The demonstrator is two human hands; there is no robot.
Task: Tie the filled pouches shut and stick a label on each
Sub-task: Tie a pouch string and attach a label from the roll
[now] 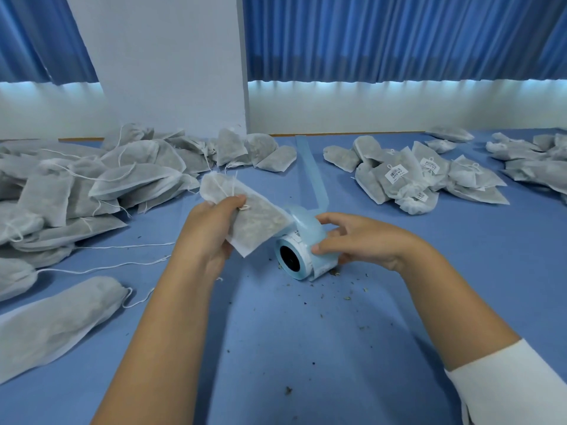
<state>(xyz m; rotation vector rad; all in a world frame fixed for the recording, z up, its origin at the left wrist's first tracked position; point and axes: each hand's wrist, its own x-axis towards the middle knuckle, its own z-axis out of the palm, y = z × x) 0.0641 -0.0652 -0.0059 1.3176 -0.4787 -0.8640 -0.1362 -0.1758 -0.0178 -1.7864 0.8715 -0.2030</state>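
My left hand (211, 228) grips a filled white fabric pouch (257, 222) with a tied drawstring, held tilted just above the table. Right beside it lies a roll of labels (299, 251) on pale blue backing, its dark core facing me. My right hand (352, 240) holds the roll from the right, thumb on its front edge and fingers curled over the top. A strip of bare blue backing (311, 173) trails from the roll toward the far side.
A large heap of unlabelled pouches (92, 185) with loose strings covers the left of the blue table (291, 348). Labelled pouches (411, 176) are piled at the right, with more pouches (534, 157) at the far right. Herb crumbs dot the table near me.
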